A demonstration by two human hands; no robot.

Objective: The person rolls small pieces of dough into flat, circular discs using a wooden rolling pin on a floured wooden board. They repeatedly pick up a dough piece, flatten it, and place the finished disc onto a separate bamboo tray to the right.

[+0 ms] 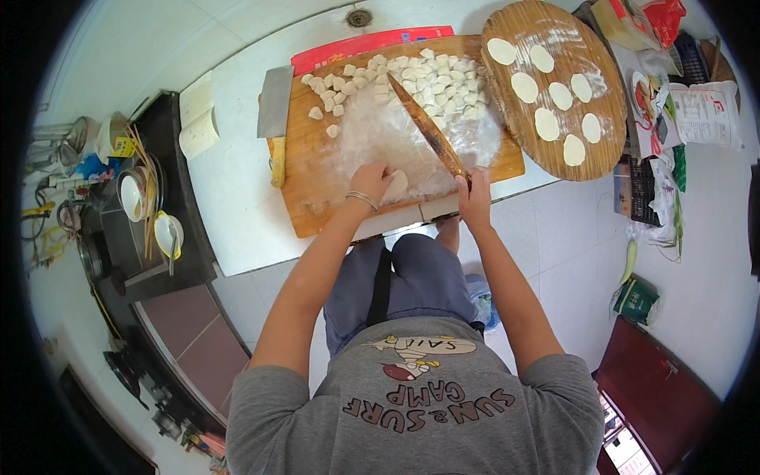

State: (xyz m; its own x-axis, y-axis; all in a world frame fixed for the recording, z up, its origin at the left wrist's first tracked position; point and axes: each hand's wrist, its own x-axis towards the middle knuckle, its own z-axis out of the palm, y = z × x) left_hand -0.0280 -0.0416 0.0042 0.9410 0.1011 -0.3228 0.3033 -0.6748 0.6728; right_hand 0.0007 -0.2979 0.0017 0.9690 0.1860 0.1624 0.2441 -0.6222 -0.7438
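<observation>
My right hand (474,198) is closed round the near end of a long tapered wooden rolling pin (431,131). The pin slants away to the upper left over a floured wooden board (309,182). At the board's near edge, my left hand (370,183) has its fingers curled at the left edge of a small flat dough round (397,185). Many small cut dough pieces (443,83) cover the far part of the board. A cleaver (275,103) with a yellow handle lies along the board's left edge.
Several flat dough rounds (560,96) lie on a round wooden board (507,119) at the far right, overlapping the main board. Behind is a red packet (372,46). Bowls with chopsticks (148,198) stand on the dark counter at left. Bags and packages (704,111) crowd the right.
</observation>
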